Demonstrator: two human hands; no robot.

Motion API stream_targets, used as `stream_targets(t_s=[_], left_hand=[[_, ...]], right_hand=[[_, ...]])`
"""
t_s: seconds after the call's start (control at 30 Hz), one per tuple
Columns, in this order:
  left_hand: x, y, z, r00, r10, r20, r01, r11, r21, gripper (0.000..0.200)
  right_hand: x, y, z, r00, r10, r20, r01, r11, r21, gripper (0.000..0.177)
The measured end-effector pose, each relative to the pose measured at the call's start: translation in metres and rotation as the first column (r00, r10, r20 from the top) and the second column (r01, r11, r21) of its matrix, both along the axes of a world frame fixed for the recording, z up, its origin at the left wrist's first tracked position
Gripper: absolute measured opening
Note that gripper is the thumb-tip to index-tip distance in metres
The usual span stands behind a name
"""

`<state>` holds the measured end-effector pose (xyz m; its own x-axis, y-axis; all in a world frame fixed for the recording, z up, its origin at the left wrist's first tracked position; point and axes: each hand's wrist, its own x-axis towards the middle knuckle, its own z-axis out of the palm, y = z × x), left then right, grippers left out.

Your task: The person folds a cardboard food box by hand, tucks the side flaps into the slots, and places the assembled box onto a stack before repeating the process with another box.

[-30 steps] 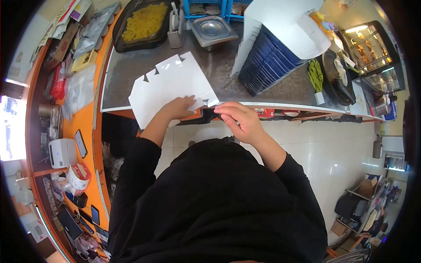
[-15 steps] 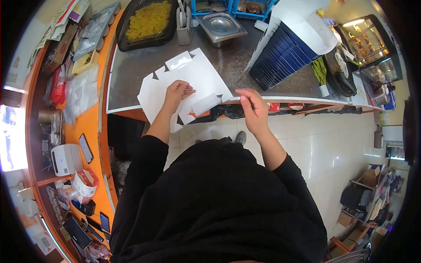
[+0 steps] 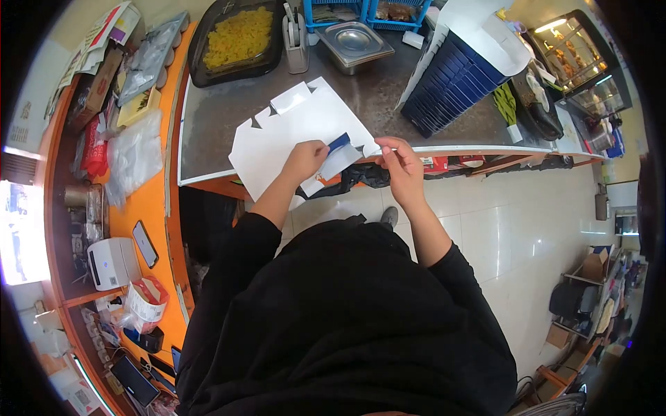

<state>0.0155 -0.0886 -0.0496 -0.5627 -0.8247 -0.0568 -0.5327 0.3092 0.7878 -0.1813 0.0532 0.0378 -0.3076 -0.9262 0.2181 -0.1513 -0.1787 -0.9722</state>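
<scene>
Steel counter (image 3: 215, 125) holds box blank (image 3: 277, 139); tiled floor (image 3: 520, 229)

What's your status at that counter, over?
Left hand gripping a flap of the white box blank, blue underside showing. Right hand pinching its near corner. Blue stack sits apart.

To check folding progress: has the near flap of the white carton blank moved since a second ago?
Yes. The flap is raised from the steel counter edge, blue side now showing, held by the left hand.
</scene>
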Motion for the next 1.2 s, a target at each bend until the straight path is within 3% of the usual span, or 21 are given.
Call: stream_targets(t_s=[0.03,0.07,0.13,0.17,0.27,0.4,0.43,0.53,0.63,0.73,0.87,0.97,1.03,1.07,1.1,1.13,1.17,1.2], left_hand=[[0.001,-0.003,0.000,1.000,0.026,-0.001,-0.026,0.999,0.043,0.022],[0.002,-0.008,-0.002,0.976,0.144,-0.165,-0.112,0.975,0.190,0.022],[0.001,-0.012,0.005,0.813,0.417,-0.406,-0.182,0.845,0.503,0.023],[0.004,-0.013,0.008,0.761,0.479,-0.438,-0.162,0.793,0.587,0.023],[0.011,-0.019,0.024,0.743,0.382,-0.549,-0.137,0.891,0.434,0.022],[0.015,0.012,0.064,0.721,0.306,-0.621,-0.040,0.914,0.404,0.021],[0.013,0.026,0.074,0.729,0.331,-0.600,-0.055,0.901,0.429,0.020],[0.014,0.047,0.075,0.770,0.284,-0.571,-0.043,0.916,0.398,0.021],[0.015,0.065,0.085,0.785,0.308,-0.537,-0.022,0.881,0.473,0.020],[0.021,0.071,0.101,0.805,0.279,-0.523,-0.012,0.889,0.457,0.019],[0.028,0.075,0.116,0.818,0.220,-0.531,-0.008,0.928,0.371,0.018],[0.032,0.083,0.132,0.846,0.113,-0.521,0.001,0.977,0.213,0.013],[0.036,0.087,0.143,0.877,0.006,-0.481,0.011,0.999,0.032,0.007],[0.036,0.086,0.143,0.863,-0.174,-0.474,0.070,0.971,-0.229,0.007],[0.036,0.084,0.144,0.838,-0.347,-0.421,0.123,0.872,-0.474,0.010],[0.034,0.084,0.147,0.804,-0.500,-0.323,0.164,0.708,-0.687,0.014],[0.033,0.093,0.152,0.797,-0.536,-0.276,0.240,0.702,-0.671,0.021],[0.034,0.097,0.153,0.791,-0.567,-0.230,0.294,0.681,-0.670,0.020]], right_hand=[[0.000,-0.001,-0.002,0.998,-0.021,-0.063,0.021,1.000,0.000,0.022],[0.002,-0.002,-0.005,0.991,0.021,-0.134,-0.016,0.999,0.039,0.022],[0.014,0.001,-0.001,0.958,0.109,-0.266,-0.076,0.989,0.130,0.023],[0.013,-0.001,-0.012,0.839,0.071,-0.540,-0.080,0.997,0.007,0.036],[0.021,-0.010,-0.010,0.879,-0.287,-0.381,0.218,0.952,-0.214,0.047],[-0.007,-0.036,0.008,0.892,-0.236,-0.386,0.141,0.955,-0.260,0.051],[-0.010,-0.042,0.009,0.894,-0.205,-0.398,0.087,0.951,-0.296,0.037],[0.004,-0.049,0.015,0.998,-0.066,0.007,0.066,0.970,-0.235,0.019],[0.025,-0.042,0.048,0.980,-0.021,-0.196,-0.007,0.990,-0.141,0.004],[0.034,-0.036,0.062,0.734,-0.149,-0.662,-0.098,0.942,-0.321,0.007],[0.036,-0.026,0.083,0.661,0.139,-0.737,-0.342,0.930,-0.132,0.002],[0.031,-0.024,0.089,0.642,-0.045,-0.765,-0.318,0.892,-0.320,0.023],[0.023,-0.037,0.078,0.892,-0.118,-0.437,0.024,0.976,-0.214,0.042],[0.015,-0.040,0.078,0.987,-0.078,-0.139,0.070,0.996,-0.056,0.050],[0.011,-0.043,0.083,0.971,-0.134,0.197,0.120,0.989,0.083,0.058],[0.006,-0.043,0.102,0.785,-0.129,0.606,-0.009,0.976,0.220,0.065],[-0.002,-0.041,0.109,0.745,-0.006,0.667,-0.154,0.972,0.180,0.062],[-0.008,-0.041,0.104,0.744,0.079,0.664,-0.195,0.975,0.102,0.060]])
